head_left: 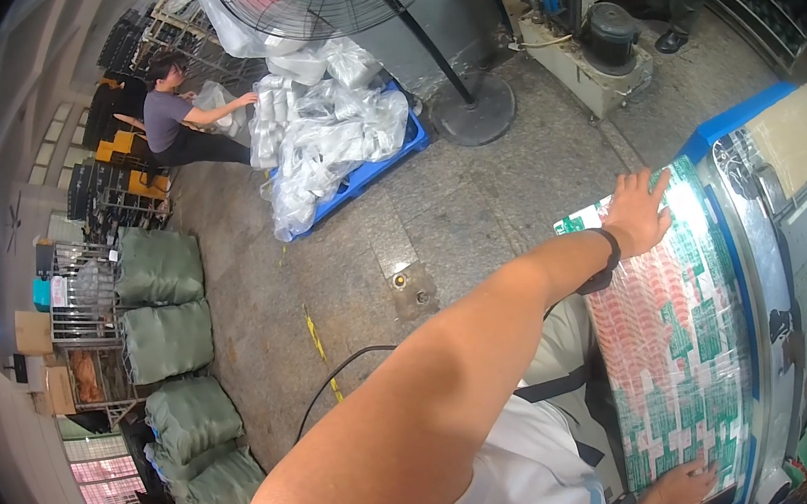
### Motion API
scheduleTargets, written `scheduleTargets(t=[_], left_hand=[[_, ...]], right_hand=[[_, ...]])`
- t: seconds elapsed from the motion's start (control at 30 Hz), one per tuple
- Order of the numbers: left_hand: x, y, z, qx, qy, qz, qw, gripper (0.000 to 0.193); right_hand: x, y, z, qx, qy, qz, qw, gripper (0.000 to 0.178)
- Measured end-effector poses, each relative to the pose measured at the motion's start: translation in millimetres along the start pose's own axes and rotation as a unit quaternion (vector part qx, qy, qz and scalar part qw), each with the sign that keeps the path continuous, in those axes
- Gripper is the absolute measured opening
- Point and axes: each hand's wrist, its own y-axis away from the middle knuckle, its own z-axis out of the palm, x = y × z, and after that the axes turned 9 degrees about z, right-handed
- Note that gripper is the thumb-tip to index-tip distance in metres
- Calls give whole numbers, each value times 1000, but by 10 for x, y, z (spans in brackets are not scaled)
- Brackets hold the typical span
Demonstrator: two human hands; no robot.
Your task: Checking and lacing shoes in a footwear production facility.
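Observation:
A long surface covered in glossy clear film with a green, white and red printed pattern (671, 340) runs down the right side, close to my body. My left hand (636, 213) lies on its far end, fingers spread and palm down, with a dark band around the wrist. At the near end, my right hand (686, 485) rests on the same film by the lower edge of the view. Its fingers are slightly bent and apart, and I see nothing held in it. What lies beneath the film cannot be made out.
A metal-edged machine bed (765, 238) borders the printed surface. Ahead stand a fan (471, 108) and a blue pallet (356, 189) heaped with clear bags, where a person (171, 124) sits. Green sacks (168, 341) line the left. A black cable (333, 376) crosses the floor.

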Motion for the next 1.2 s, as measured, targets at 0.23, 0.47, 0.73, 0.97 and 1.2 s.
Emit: scheduleTargets(t=[0.23, 0.47, 0.73, 0.97, 1.2], left_hand=[[-123, 43, 30, 5, -8, -6, 1000, 74], [-71, 12, 67, 23, -17, 8, 1000, 74], [-81, 13, 14, 17, -16, 1, 1000, 74], [-44, 16, 11, 9, -3, -2, 1000, 74], [-23, 3, 7, 2, 8, 0, 1000, 74]], right_hand=[[-163, -5, -96, -53, -21, 13, 998, 50], [-55, -12, -26, -28, -22, 8, 999, 49], [-48, 1, 72, -18, -12, 7, 1000, 48], [48, 29, 169, -11, 12, 9, 1000, 48], [52, 32, 158, -19, 27, 17, 999, 48]])
